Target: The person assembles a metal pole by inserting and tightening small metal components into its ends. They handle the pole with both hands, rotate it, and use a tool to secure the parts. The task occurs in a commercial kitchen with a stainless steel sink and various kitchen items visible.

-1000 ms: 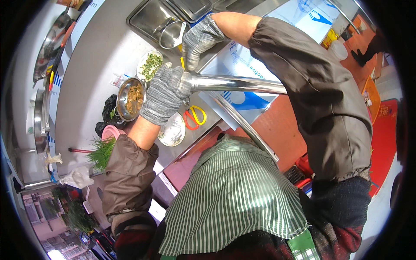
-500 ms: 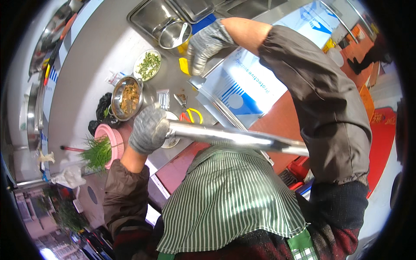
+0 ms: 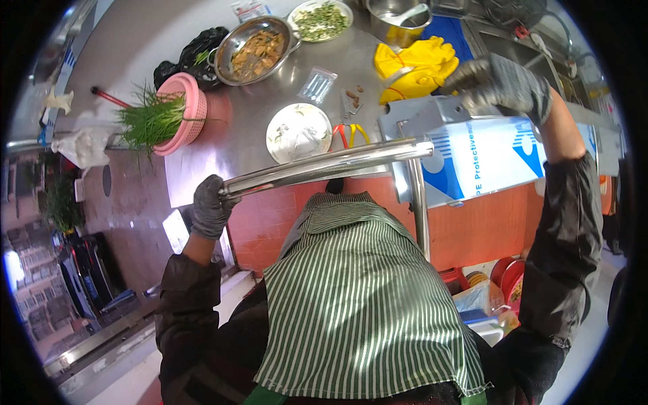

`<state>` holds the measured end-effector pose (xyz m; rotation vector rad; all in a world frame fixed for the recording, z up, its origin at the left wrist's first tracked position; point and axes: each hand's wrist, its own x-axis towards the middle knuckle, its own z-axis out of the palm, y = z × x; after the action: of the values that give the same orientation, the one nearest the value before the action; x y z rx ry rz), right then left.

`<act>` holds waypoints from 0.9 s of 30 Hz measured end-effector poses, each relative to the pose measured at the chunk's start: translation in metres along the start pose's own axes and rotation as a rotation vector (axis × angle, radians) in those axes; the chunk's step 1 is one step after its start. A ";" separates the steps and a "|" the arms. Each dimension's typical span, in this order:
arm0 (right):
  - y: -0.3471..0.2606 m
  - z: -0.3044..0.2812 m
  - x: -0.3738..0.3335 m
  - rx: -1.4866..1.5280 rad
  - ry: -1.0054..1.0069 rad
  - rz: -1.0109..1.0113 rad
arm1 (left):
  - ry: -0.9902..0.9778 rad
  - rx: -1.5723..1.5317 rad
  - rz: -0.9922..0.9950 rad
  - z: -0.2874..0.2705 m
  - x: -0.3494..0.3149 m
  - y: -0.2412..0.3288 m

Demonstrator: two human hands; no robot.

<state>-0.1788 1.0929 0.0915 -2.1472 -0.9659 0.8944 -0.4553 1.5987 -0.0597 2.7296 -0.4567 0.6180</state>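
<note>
My left hand (image 3: 213,208), in a grey work glove, is closed around the near end of a shiny metal tube (image 3: 324,167). The tube slants across in front of my striped apron, and its other end lies over an upright metal bar (image 3: 418,209). My right hand (image 3: 507,88), gloved too, hovers above the back edge of a metal panel (image 3: 486,155) covered in blue-and-white protective film. Its fingers are slightly blurred, curved and apart, with nothing visible in them. Beside its fingertips lies a pair of yellow rubber gloves (image 3: 417,67).
On the steel counter are a white plate (image 3: 298,132), scissors with red and yellow handles (image 3: 351,135), a pan of food (image 3: 256,52), a plate of chopped greens (image 3: 320,21) and a steel pot (image 3: 398,30). A pink basket (image 3: 192,115) holds green stalks at left.
My view has swung toward the right. My right hand has moved from beside the pot to over the panel's back edge. My left hand still grips the tube, whose far end now tilts up.
</note>
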 end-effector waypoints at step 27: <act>-0.022 -0.017 0.023 0.052 -0.304 0.487 | -0.268 0.097 -0.624 0.182 0.093 -0.079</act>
<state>-0.1626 1.1185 0.1105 -2.2824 -0.5439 1.4950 -0.2806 1.5831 -0.1915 2.8261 0.3794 0.1121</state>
